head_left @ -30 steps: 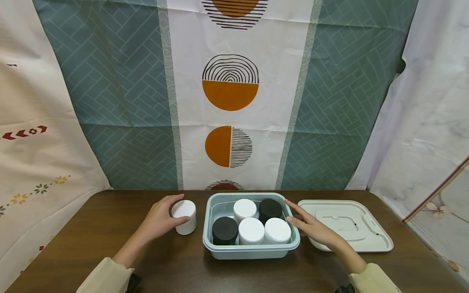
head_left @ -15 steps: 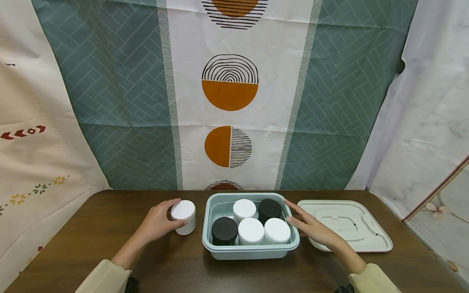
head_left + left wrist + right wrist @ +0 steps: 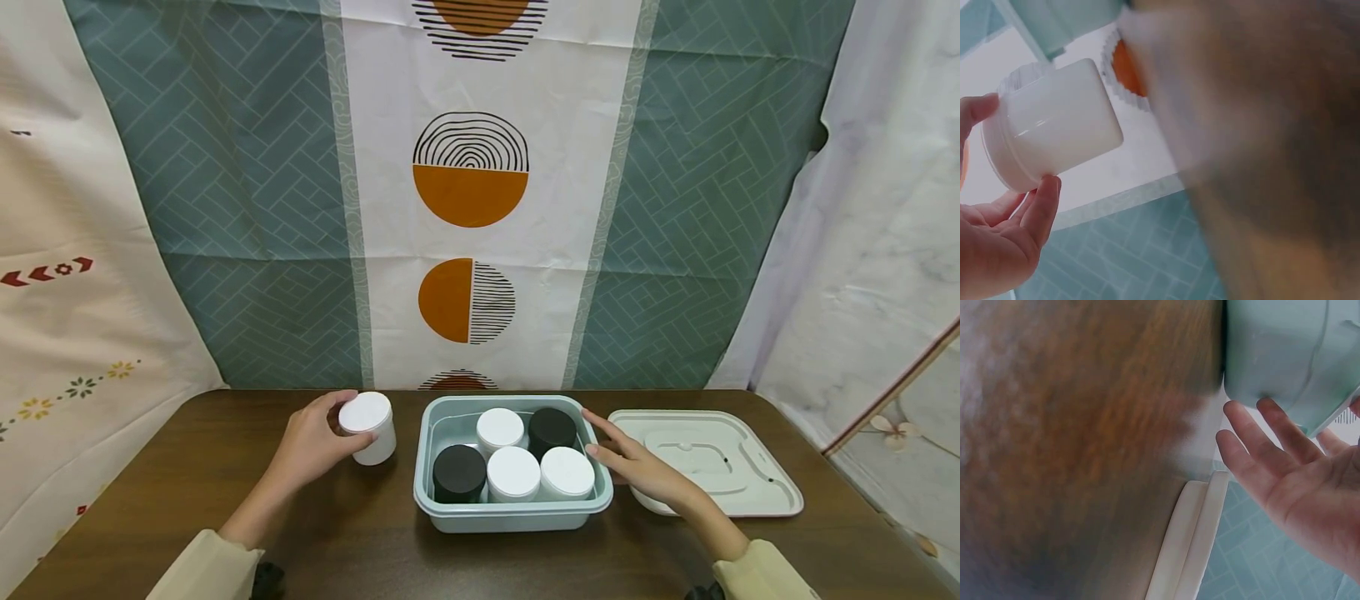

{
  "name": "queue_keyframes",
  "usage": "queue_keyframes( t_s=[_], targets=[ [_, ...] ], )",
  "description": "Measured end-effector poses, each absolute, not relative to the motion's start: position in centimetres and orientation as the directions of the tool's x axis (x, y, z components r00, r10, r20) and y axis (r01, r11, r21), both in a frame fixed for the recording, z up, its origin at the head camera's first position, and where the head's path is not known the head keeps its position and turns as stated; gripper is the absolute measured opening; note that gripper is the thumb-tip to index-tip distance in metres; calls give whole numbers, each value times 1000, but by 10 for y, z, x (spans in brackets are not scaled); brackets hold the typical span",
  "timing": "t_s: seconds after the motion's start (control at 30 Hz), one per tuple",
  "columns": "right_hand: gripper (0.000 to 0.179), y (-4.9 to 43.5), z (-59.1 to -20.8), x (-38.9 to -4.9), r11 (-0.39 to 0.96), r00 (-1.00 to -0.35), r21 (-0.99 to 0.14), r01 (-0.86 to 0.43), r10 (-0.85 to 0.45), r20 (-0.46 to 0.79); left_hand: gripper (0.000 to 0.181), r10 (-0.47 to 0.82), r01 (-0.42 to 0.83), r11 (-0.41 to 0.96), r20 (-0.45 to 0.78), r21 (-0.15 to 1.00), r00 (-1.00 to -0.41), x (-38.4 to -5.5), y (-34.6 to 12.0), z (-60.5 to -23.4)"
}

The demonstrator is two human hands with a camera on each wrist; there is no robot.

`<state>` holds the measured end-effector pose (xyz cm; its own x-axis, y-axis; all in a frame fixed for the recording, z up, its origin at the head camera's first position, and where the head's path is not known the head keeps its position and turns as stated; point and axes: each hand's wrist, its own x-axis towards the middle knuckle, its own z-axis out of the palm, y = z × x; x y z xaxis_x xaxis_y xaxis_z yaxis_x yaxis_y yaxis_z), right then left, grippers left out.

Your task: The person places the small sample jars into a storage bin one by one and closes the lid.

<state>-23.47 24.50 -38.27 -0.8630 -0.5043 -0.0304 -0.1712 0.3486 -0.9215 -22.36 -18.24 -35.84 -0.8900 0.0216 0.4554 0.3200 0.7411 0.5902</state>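
My left hand (image 3: 311, 437) pinches a white jar (image 3: 378, 446) by its white lid (image 3: 365, 412), thumb on one side and fingers on the other. In the left wrist view the same jar (image 3: 1063, 122) shows a smooth body, with a gap between its base and the table. My right hand (image 3: 633, 467) lies along the right side of a pale blue plastic bin (image 3: 517, 521). Its fingers are extended, and in the right wrist view the fingertips (image 3: 1266, 405) are right at the bin's wall. Inside the bin stand several jars, some with white lids (image 3: 513, 473), two with black lids (image 3: 460, 472).
A whitish rectangular bin lid (image 3: 750, 467) lies on the brown table (image 3: 360, 550) to the right, partly behind my right hand. Patterned cloth (image 3: 285, 208) hangs along the table's back edge, with more cloth on both sides.
My left hand has closed on the white jar's lid and raised it off the table, a little up and to the left. The right hand and the bin stay put.
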Motion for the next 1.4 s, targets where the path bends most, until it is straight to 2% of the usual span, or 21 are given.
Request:
queue_keyframes(
  t_s=[0.37, 0.77, 1.1, 1.4],
  targets=[
    [62, 245, -382, -234, 349, -864, -921, -171, -503, -30, 56, -42, 342, 667, 492, 661, -869, -221, -169, -324],
    [62, 245, -383, -235, 353, -867, -920, -168, -498, -33, 57, -2, 415, 589, 515, 693, -857, -228, -137, -306],
    [62, 244, -383, -234, 345, -863, -924, -165, -503, -33, 59, 64, 427, 518, 465, 741, -883, -230, -111, -310],
    [62, 245, -382, -234, 353, -863, -919, -178, -505, -27, 59, 115, 449, 565, 473, 692, -874, -234, -97, -328]
  ],
)
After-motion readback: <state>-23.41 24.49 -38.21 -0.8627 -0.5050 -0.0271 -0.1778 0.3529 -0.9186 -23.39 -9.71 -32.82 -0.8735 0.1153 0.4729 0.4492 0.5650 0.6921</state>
